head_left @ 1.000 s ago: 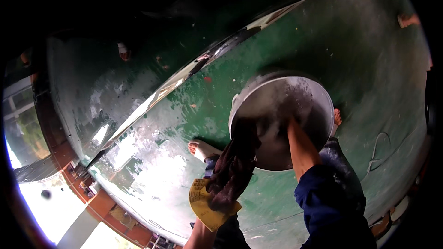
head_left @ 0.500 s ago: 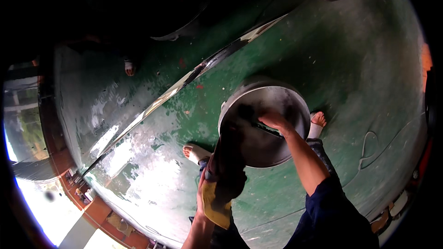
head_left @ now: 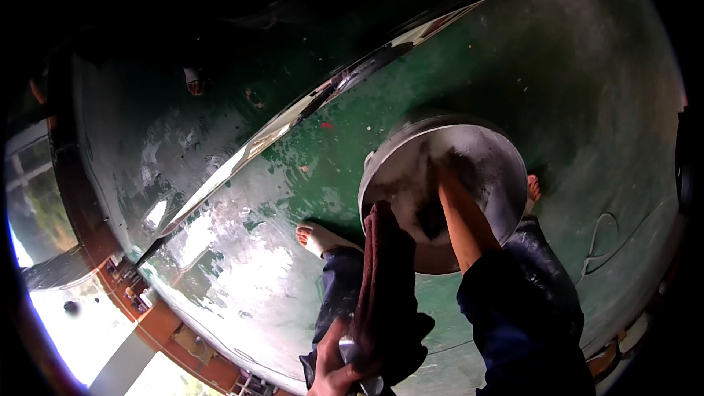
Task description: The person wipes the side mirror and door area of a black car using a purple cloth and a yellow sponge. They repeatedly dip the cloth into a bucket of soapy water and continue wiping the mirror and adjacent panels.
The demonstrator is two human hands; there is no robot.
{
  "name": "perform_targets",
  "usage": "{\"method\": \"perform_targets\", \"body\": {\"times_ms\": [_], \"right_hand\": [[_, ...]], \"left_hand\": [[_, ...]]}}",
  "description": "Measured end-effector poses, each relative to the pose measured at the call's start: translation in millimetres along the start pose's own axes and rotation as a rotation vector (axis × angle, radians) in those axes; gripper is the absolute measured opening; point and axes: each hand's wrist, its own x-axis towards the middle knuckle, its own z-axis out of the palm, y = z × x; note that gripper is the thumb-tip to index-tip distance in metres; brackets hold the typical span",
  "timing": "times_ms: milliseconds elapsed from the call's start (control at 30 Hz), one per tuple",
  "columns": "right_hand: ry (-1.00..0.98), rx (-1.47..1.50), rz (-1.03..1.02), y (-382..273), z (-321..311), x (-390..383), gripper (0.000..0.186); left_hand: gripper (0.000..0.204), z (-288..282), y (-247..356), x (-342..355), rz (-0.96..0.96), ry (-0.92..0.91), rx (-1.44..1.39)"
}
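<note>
A round grey bucket with a pale, smudged inside stands on the green floor between my feet. Down inside it is my right hand, its fingers lost in a dark, blurred patch. Beside my right forearm, a dark shape in the bucket is too dim to name. My left hand, low in the picture, is closed round a dark red cloth. The cloth's upper end overlaps the bucket's near left rim. Something pale grey shows by the left fingers, its kind unclear.
A dark glossy vehicle side mirrors the floor, its lower edge strip running diagonally. The green floor has shiny, pale patches to the left. A thin cord loops at the right. My left foot stands beside the bucket.
My right hand has gone deeper into the bucket. My left hand has come lower, and the cloth now stands more upright. The yellow part seen before is out of sight.
</note>
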Motion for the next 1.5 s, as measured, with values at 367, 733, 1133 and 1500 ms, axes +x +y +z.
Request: {"method": "perform_targets", "body": {"times_ms": [367,733,1133,1500], "right_hand": [[0.2,1.003,0.098,-13.2,-63.5,-173.4,0.047],[0.997,0.554,-0.059,-78.6,-82.3,-368.7,0.029],[0.627,0.727,-0.571,-161.7,-149.1,-483.6,0.035],[0.141,-0.109,-0.624,-267.4,-208.6,-592.2,0.024]], "left_hand": [[0.049,35.1,-41.7,115.7,0.22,0.206,0.508],[0.099,92.8,-40.8,155.8,0.534,0.144,0.967],[0.047,81.0,53.4,30.6,0.355,-0.502,-0.106],[0.027,17.2,123.7,-82.9,0.727,-0.323,0.174]]}}
